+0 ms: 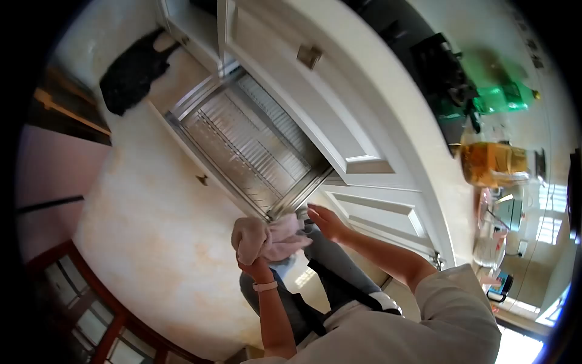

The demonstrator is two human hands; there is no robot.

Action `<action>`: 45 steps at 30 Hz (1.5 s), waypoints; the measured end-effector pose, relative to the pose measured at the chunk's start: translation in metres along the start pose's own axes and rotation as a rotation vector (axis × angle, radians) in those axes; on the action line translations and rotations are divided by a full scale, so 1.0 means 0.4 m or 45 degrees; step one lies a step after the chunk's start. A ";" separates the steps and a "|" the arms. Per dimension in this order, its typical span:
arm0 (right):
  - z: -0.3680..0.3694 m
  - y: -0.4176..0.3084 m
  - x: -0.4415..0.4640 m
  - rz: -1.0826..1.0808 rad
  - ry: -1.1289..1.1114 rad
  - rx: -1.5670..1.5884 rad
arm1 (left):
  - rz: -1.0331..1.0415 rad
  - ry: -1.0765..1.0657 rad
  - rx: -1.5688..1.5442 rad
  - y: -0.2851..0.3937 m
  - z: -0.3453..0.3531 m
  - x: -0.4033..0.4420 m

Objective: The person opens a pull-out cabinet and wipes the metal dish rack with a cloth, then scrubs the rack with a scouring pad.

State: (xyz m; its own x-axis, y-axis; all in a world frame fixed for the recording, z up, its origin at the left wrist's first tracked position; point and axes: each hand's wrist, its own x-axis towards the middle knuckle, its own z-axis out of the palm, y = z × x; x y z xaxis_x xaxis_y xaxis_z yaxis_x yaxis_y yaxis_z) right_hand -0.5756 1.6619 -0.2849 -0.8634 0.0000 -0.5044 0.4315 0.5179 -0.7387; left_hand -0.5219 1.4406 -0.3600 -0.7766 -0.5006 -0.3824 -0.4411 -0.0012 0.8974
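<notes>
A bunched pink cloth [276,238] is gripped in my left hand [256,269], whose wrist wears a light band. The cloth hangs over my knees, beside the near corner of a pulled-out drawer [254,142] with a metal wire rack inside. My right hand [327,223] is close to that same corner, its fingers stretched out, just right of the cloth's loose end. Whether the right fingertips touch the drawer's rim or the cloth, I cannot tell.
White panelled cabinet doors [364,142] stand right of the drawer, under a countertop. On the counter are a green bottle [506,98], a jar of amber liquid [494,164] and a teal appliance [510,212]. A black bag-like thing [130,76] lies at upper left.
</notes>
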 end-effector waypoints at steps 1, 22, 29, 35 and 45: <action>0.021 0.097 0.068 0.065 0.091 -0.190 | 0.078 0.078 0.101 -0.015 0.042 -0.010; -0.293 0.682 1.040 0.292 1.492 -1.530 | 1.002 -0.233 1.401 -0.264 0.223 0.079; -0.477 0.782 0.882 0.076 0.889 -1.393 | 1.097 -0.386 1.489 -0.283 0.221 0.080; -0.532 0.866 0.868 0.172 0.761 -1.216 | 1.173 -0.511 1.564 -0.286 0.261 0.120; -0.610 0.873 1.177 0.433 0.417 -1.013 | 1.266 -0.679 1.613 -0.295 0.380 0.147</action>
State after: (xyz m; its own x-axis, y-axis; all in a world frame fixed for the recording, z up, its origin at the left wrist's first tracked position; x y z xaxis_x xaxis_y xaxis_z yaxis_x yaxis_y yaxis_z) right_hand -0.8951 2.0513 -0.6711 -0.8064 0.4388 -0.3964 0.4734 0.8808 0.0119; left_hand -0.5839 1.5429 -0.5219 -0.8920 0.4441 -0.0842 0.4226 0.8854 0.1935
